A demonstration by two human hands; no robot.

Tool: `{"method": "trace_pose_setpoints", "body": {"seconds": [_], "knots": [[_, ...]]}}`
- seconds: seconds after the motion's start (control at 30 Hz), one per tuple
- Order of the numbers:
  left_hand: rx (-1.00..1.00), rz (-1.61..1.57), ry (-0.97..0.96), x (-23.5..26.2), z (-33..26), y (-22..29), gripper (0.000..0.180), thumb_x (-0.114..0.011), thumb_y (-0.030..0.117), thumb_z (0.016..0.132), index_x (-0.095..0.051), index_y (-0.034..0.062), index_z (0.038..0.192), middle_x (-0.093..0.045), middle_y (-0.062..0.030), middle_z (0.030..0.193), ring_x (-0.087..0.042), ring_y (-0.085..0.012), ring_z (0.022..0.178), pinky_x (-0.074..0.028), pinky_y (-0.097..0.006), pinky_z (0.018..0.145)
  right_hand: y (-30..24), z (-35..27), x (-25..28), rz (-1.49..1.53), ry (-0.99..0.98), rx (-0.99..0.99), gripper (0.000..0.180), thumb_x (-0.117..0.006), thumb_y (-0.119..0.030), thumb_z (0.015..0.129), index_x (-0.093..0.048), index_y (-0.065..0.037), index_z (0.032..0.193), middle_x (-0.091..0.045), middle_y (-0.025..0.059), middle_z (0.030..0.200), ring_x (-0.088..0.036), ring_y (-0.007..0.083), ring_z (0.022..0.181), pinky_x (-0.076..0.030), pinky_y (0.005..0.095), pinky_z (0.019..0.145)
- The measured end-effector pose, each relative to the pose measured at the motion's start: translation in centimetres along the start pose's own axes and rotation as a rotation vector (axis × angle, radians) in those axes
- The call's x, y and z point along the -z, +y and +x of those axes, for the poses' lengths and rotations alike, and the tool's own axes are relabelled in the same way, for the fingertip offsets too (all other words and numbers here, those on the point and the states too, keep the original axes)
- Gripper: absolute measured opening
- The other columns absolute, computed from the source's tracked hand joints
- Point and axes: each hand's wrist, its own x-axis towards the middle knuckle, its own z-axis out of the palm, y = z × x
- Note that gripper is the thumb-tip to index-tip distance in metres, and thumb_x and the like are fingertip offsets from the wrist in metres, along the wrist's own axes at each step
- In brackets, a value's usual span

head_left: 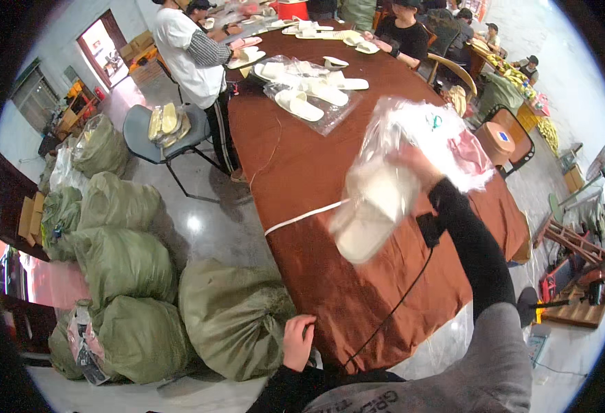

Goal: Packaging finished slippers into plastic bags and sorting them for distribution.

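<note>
A pair of cream slippers (369,230) in a clear plastic bag hangs over the near part of the table, blurred by motion. My right hand (416,167), also smeared, is closed on the slippers' far end. Just beyond it lies a heap of clear plastic bags (412,120), with a pink piece (469,153) among them. My left hand (298,340) is at the table's near left edge, fingers apart and slightly bent, holding nothing. More cream slippers (299,104) lie on clear plastic farther up the table.
The long table wears a brown cloth (302,172). A white strap (302,217) and a black cable (402,299) cross it. Stuffed green sacks (230,320) crowd the floor at left, near a grey chair (137,131). A person (185,62) stands at the far left; others sit beyond.
</note>
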Motion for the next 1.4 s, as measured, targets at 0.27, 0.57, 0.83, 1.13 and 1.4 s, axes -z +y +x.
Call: {"method": "trace_pose_setpoints", "body": {"seconds": [0.27,0.57,0.83,1.13,1.4], "knots": [[0.306,0.111,0.017,1.8,-5.0,-4.2,0.016,-0.056,0.010,0.086,-0.062,0.0051,0.100,-0.062,-0.0112,0.098,-0.058,-0.0285,0.094,-0.046,-0.037,0.081,-5.7,17.6,-6.7,1.016,0.631,-0.175,0.019,-0.057,-0.023,0.091,-0.048,-0.008,0.098,-0.046,0.0017,0.077,-0.049,0.0160,0.065,-0.054,0.0427,0.064],[0.420,0.037,0.010,1.8,-7.4,-7.8,0.017,-0.056,0.012,0.088,-0.062,0.0034,0.102,-0.064,-0.0103,0.097,-0.063,-0.0199,0.087,-0.049,-0.031,0.077,5.7,8.0,-13.9,0.185,0.447,-0.379,0.021,-0.061,-0.021,0.078,-0.066,-0.003,0.085,-0.065,0.0108,0.074,-0.063,0.0167,0.071,-0.049,0.0310,0.067],[0.466,-0.011,0.028,0.8,-9.5,-10.0,0.017,-0.059,0.015,0.089,-0.063,0.0055,0.103,-0.066,-0.0070,0.092,-0.064,-0.0156,0.080,-0.049,-0.028,0.073,-2.8,0.8,-5.3,0.190,-0.292,-0.284,0.018,-0.054,-0.016,0.085,-0.065,-0.002,0.090,-0.065,0.0039,0.077,-0.059,0.0123,0.064,-0.049,0.0282,0.052],[0.499,0.026,0.083,2.6,-9.5,-11.0,0.022,-0.058,0.017,0.090,-0.061,0.0026,0.106,-0.065,-0.0113,0.094,-0.062,-0.0184,0.083,-0.048,-0.031,0.076,5.7,10.5,6.3,-0.094,0.506,0.490,0.041,-0.045,-0.005,0.089,-0.044,-0.003,0.130,-0.047,0.0096,0.134,-0.049,0.0213,0.119,-0.044,0.0335,0.094],[0.813,-0.014,0.196,4.2,-16.4,-21.9,0.018,-0.060,0.017,0.085,-0.063,0.0054,0.099,-0.066,-0.0154,0.087,-0.064,-0.0298,0.083,-0.049,-0.037,0.072,2.4,4.5,-12.5,0.589,0.421,-0.212,0.047,-0.050,-0.013,0.093,-0.033,0.002,0.135,-0.043,0.0194,0.132,-0.057,0.0335,0.109,-0.051,0.0392,0.088]]}}
